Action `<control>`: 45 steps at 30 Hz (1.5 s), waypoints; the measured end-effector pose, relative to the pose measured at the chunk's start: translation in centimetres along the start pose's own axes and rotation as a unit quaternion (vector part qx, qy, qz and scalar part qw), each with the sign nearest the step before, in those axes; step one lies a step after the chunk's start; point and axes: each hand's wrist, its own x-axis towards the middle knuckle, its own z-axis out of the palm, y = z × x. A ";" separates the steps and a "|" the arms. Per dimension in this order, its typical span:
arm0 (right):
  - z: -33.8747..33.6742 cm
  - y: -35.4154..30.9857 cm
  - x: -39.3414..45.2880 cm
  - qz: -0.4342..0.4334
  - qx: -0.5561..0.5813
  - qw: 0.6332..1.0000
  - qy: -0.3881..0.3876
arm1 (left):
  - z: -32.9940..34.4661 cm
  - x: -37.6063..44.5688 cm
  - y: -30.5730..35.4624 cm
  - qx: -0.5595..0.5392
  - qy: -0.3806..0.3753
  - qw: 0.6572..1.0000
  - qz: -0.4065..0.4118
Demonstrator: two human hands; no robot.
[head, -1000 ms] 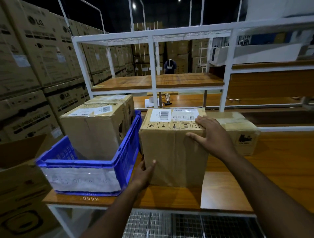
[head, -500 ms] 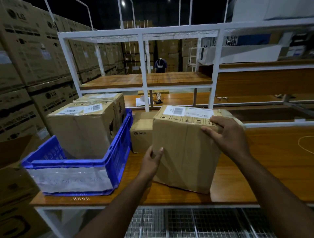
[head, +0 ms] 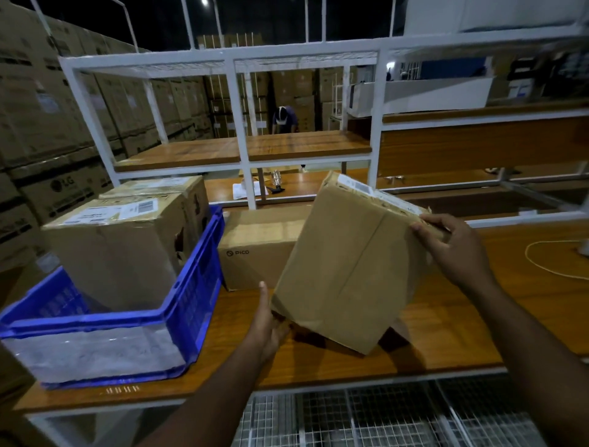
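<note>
1. Wooden worktop [head: 446, 335] under the left hand [head: 267, 331] and right hand [head: 459, 252]; wire-mesh shelf [head: 350, 418] beneath, nearer than both.
2. White metal rack [head: 239, 127] with wooden shelves rises beyond the hands.
3. Tall stacked cartons [head: 41, 111] wall off the far left of the left hand.
4. Dark overhead; one small lamp [head: 204, 2] high up.

the fingers of my left hand [head: 267, 328] vanish under the low corner of the tilted cardboard box [head: 347, 271]. that box covers the right end of the pico box [head: 258, 245] behind it, and i can't read its smeared shipping label [head: 357, 186]. the blue crate [head: 197, 287] runs off the left frame edge; the white cord [head: 526, 252], off the right.
</note>
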 end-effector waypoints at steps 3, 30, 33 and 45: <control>-1.2 1.6 -0.2 0.022 0.013 1.000 0.005 | 2.3 0.3 -0.9 -0.060 -0.069 0.995 -0.038; 12.9 -2.6 5.6 0.085 0.336 0.936 -0.065 | -2.4 -2.6 15.9 0.339 -0.010 0.861 0.380; 15.0 -3.5 6.3 0.065 0.333 0.936 -0.090 | -4.3 -1.4 18.0 0.347 -0.006 0.863 0.366; 22.8 -5.0 8.9 0.052 0.299 0.951 -0.059 | -6.5 7.1 22.5 0.329 0.052 0.864 0.377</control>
